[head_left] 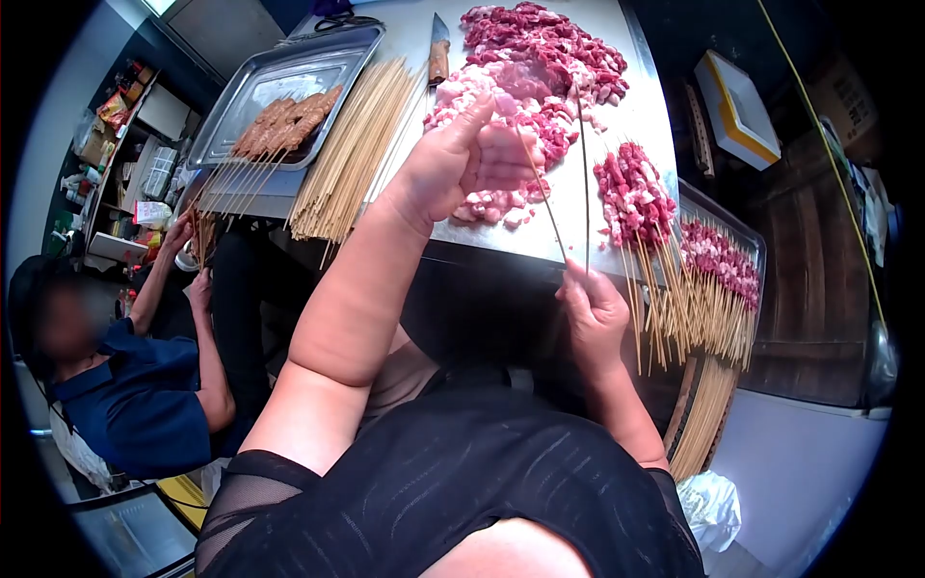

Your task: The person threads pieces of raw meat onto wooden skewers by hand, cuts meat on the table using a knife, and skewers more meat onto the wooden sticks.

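Observation:
My left hand (472,159) is over the pile of cut raw meat (554,48), palm showing and fingers spread, with no piece plainly held in it. Lower right, at the metal table's front edge, my right hand (590,299) pinches two thin skewers (587,193). They fan apart upward; one leans left, its upper end beside my left fingers, and the other stands nearly straight over the meat. Neither shows meat on it. Just right of that hand lies a heap of skewers loaded with raw meat (636,197).
Bare skewers (352,144) lie left of my left arm, beside a metal tray (260,87) of brown skewered meat. A knife (439,58) rests behind them. Another tray (761,260) of meat skewers is at right. A co-worker (145,395) sits at left, hands holding skewers.

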`<act>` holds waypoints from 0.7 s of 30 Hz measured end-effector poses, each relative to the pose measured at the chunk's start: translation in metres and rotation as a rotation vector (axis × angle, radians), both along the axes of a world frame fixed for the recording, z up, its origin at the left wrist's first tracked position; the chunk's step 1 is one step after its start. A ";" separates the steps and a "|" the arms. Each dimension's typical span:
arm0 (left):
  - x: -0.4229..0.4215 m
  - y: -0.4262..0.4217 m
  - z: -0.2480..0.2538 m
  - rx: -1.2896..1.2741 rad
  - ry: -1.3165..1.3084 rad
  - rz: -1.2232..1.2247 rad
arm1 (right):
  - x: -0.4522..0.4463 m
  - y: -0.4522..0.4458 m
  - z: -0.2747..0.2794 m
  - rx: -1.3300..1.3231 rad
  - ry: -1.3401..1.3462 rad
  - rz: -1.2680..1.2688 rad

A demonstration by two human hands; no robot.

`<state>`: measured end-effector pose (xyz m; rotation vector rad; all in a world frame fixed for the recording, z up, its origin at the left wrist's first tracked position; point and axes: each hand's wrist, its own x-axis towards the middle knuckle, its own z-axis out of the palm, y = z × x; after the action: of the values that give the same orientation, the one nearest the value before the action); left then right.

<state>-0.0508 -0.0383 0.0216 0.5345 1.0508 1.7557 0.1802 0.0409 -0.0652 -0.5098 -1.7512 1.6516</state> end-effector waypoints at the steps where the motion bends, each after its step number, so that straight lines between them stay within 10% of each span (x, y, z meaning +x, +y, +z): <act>1: 0.003 0.003 0.000 0.023 0.033 0.059 | 0.001 0.000 -0.001 -0.002 0.000 0.000; 21: 0.004 0.010 0.002 0.045 0.047 0.316 | 0.005 0.001 -0.004 -0.029 -0.061 0.017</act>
<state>-0.0468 -0.0288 0.0237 0.4571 1.1804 2.0553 0.1849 0.0417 -0.0690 -0.5649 -1.7819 1.6922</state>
